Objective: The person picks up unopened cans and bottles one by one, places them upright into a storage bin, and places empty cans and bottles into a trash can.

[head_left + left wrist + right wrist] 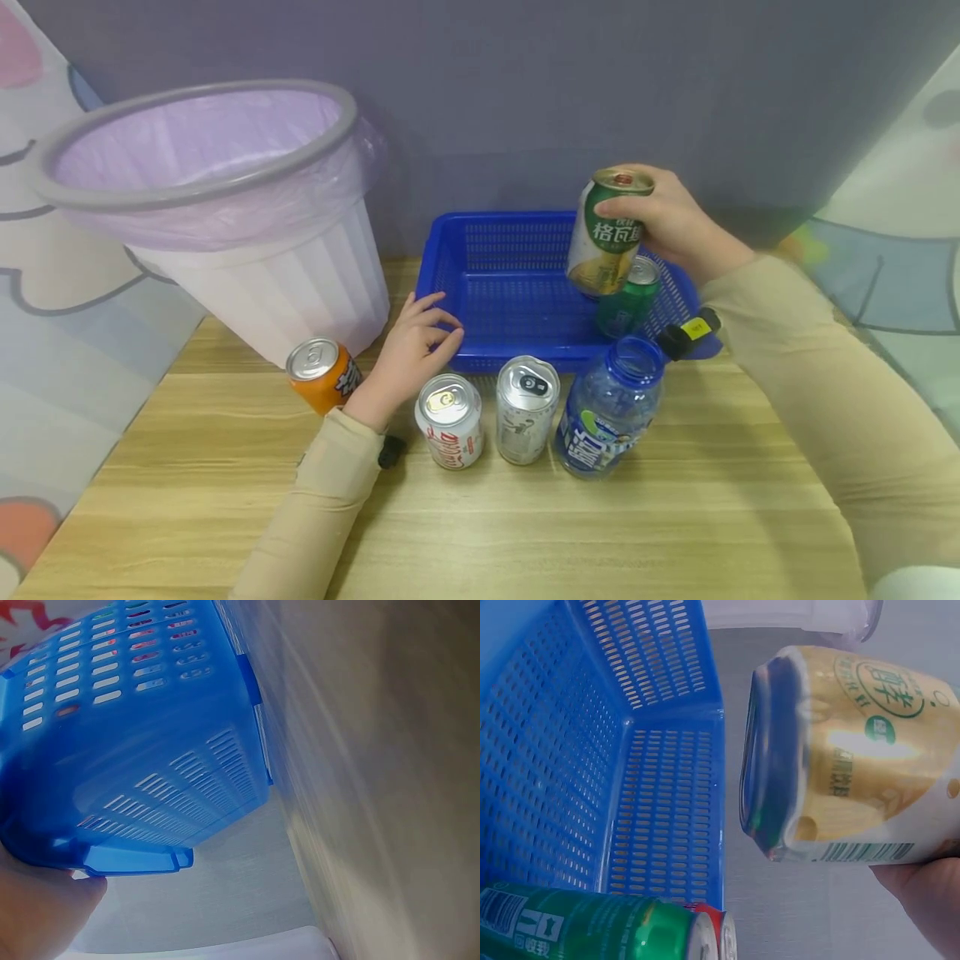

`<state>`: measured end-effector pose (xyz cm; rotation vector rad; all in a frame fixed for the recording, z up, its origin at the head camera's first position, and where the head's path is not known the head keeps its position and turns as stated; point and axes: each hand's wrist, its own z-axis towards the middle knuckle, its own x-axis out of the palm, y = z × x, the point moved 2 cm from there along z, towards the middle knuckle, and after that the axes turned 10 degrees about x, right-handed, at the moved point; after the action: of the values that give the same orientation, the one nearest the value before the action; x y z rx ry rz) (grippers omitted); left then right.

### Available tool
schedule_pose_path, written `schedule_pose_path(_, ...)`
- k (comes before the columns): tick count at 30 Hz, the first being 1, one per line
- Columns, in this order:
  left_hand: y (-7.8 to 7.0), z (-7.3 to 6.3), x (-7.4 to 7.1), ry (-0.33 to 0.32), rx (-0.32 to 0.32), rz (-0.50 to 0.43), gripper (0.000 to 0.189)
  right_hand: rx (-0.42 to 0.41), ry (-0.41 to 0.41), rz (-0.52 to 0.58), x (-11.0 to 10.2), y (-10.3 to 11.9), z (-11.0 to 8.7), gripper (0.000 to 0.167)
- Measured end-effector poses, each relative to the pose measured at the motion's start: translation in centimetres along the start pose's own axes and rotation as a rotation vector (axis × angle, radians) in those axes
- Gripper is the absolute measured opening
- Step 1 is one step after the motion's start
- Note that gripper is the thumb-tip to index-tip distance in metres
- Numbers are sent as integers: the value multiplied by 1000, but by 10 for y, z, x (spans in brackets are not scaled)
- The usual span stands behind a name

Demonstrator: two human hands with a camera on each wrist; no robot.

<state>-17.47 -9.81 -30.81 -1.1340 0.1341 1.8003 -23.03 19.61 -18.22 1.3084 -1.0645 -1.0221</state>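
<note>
My right hand [671, 212] grips a green, white and gold drink can [609, 242] near its top, holding it above the right part of the blue basket [517, 360]. In the right wrist view the base of this can [780, 757] hangs clear of the basket wall. A green can [628, 304] stands inside the basket at the right, and a red can [727, 930] shows partly behind it in the right wrist view. My left hand [416, 350] rests at the basket's left front corner, fingers loosely extended over the rim.
A white bin [277, 283] with a purple liner stands at the left. Before the basket are an orange can [322, 379], a white Coca-Cola can [450, 425], a silver-white can [527, 408] and an uncapped blue bottle [611, 408]. A grey wall [487, 100] rises behind.
</note>
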Motion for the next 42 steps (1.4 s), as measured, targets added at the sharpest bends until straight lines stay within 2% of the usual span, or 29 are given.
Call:
schedule_pose_path(9, 0, -3, -3, -1, -8, 7, 35, 90, -44, -151, 13, -2, 10, 53)
schedule_pose_path(17, -1, -3, -2, -7, -2, 6, 37, 85, -46, -121, 20, -5, 21, 54)
schedule_pose_path(24, -2, -3, -2, -10, -3, 11, 36, 76, -104, -371, 21, -15, 32, 57)
schedule_pose_path(26, -2, -3, -2, -9, -3, 12, 36, 80, -113, -407, 21, -18, 35, 58)
schedule_pose_path(42, -4, -2, -2, -10, 4, 17, 36, 104, -144, -443, 18, -33, 58, 60)
